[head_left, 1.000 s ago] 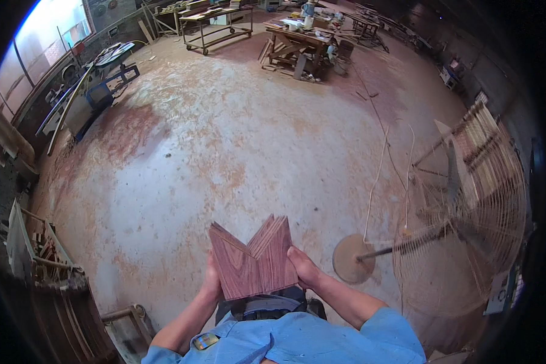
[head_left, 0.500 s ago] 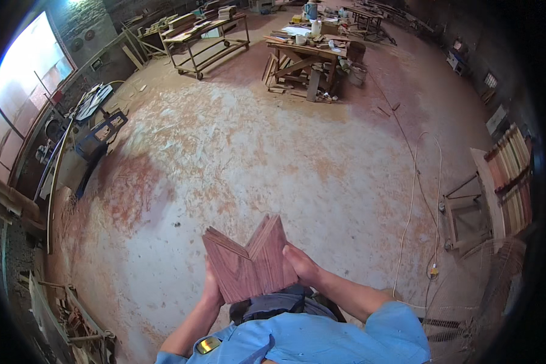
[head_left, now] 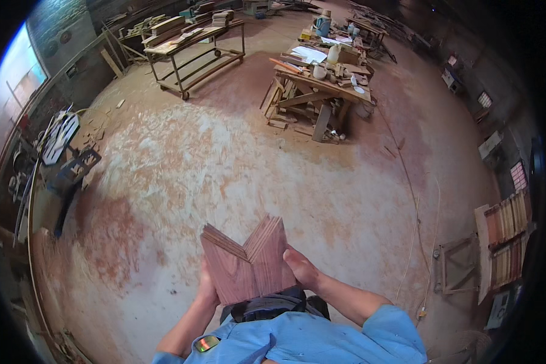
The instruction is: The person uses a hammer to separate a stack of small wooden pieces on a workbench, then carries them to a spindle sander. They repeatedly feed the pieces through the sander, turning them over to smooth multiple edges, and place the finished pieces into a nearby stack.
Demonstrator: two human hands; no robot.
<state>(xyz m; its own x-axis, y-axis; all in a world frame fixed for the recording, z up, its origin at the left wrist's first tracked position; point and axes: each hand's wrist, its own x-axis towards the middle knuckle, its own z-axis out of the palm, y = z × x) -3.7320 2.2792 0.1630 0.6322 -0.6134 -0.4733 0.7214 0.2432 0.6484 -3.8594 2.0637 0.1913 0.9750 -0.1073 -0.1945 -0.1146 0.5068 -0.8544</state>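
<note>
A stack of reddish-brown wooden boards [head_left: 252, 276] is held in front of my waist, its far edge forming a V-shaped notch with several layers showing. My left hand [head_left: 207, 283] grips the stack's left side, its fingers mostly hidden behind the wood. On the opposite side, my right hand [head_left: 301, 269] is closed round the edge, thumb resting near the face of the nearest board. The undersides of the boards are out of sight.
A cluttered wooden workbench [head_left: 321, 85] stands ahead, with a wheeled cart [head_left: 194, 37] carrying boards to its left. Machinery [head_left: 67, 155] lines the left wall. A rack of wood strips [head_left: 505, 242] stands at right, near a cable [head_left: 415, 255] on the dusty floor [head_left: 224, 164].
The workbench and cart now appear nearer and lower in the view, so I have moved forward. Both hands keep the boards at the waist, barely shifted.
</note>
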